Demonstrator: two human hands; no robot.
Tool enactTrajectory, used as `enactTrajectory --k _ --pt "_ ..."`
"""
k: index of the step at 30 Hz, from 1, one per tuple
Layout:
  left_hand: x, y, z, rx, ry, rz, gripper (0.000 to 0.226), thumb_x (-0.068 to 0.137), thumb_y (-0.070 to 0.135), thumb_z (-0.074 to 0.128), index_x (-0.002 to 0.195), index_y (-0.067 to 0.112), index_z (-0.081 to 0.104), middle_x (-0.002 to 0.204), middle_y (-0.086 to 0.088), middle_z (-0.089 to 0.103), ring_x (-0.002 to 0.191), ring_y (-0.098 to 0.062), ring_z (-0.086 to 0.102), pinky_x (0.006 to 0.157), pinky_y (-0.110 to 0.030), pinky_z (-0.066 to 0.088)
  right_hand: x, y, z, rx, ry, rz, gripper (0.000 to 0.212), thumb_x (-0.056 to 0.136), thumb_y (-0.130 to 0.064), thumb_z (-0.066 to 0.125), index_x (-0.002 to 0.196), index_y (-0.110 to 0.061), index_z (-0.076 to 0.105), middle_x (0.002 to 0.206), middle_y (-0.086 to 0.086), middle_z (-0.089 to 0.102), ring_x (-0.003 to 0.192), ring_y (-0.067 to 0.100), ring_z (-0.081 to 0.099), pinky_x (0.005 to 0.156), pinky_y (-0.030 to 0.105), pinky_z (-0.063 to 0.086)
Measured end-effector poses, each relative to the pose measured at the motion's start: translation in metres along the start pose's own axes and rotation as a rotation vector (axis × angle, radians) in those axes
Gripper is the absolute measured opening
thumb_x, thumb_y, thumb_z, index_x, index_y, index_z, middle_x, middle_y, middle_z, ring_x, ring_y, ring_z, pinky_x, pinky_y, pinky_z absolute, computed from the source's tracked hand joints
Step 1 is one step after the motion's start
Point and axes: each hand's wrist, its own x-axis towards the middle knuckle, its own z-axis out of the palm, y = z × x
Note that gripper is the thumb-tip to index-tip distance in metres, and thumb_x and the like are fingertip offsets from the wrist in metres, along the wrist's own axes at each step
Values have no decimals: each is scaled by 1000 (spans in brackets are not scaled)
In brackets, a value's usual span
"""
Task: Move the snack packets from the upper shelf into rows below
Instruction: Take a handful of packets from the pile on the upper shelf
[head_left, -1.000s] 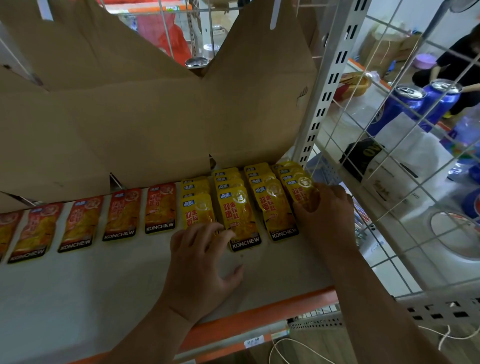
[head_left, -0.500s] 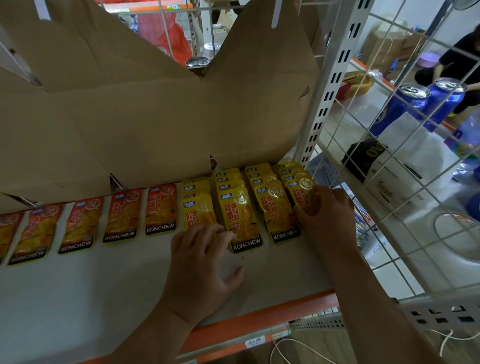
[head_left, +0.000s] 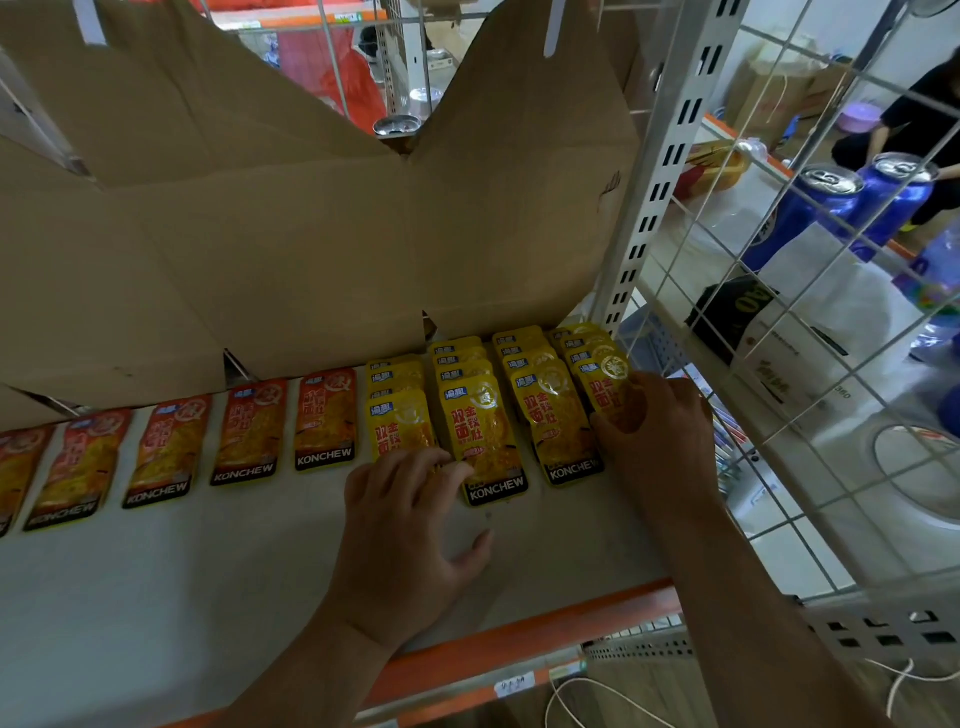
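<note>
Snack packets in yellow foil (head_left: 483, 436) lie in four overlapped columns on the white, orange-edged shelf board (head_left: 156, 597). Our right hand (head_left: 660, 447) pinches the rightmost column's front packet (head_left: 605, 384); our left hand (head_left: 410, 525) rests relaxed fingers on the leftmost column.

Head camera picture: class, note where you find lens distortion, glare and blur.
Head view: the wide lens bends and tilts the slotted upright; light glints off the yellow packets and blue cans; red packets at the left edge look soft.
</note>
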Motion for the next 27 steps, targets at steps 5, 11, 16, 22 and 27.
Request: enactTrajectory --k 5,11,16,22,27 --pt "1 2 -1 6 -2 -8 52 72 52 76 115 23 70 116 4 62 110 -26 59 91 -46 43 0 1 0 13 -2 5 58 77 -40 79 128 -19 61 120 9 58 114 31 51 88 36 42" --pt "0 0 -1 10 6 -14 52 73 53 74 115 23 70 116 4 61 112 -26 58 93 -43 41 -2 -2 -3 33 16 16 61 79 -42 79 133 -19 60 126 11 58 119 32 51 95 42 45" --pt "2 0 -1 15 29 -23 51 77 54 71 116 22 69 117 3 61 114 -26 57 94 -45 42 -2 -6 -5 40 51 -30 61 80 -43 79 132 -15 63 125 12 58 119 34 51 94 44 46" --pt "4 2 -5 74 -43 -91 64 81 60 65 135 26 63 135 -3 59 132 -32 52 102 -51 40 -13 -28 -7 90 34 -173 49 84 -38 77 125 -16 64 122 13 57 112 37 53 89 51 51" --pt "2 1 -39 146 -59 -231 76 85 66 59 151 32 49 154 -4 47 143 -35 42 110 -57 36 -30 -68 -15 110 -65 -279 56 83 -48 71 130 -19 64 133 8 55 122 32 51 100 45 47"
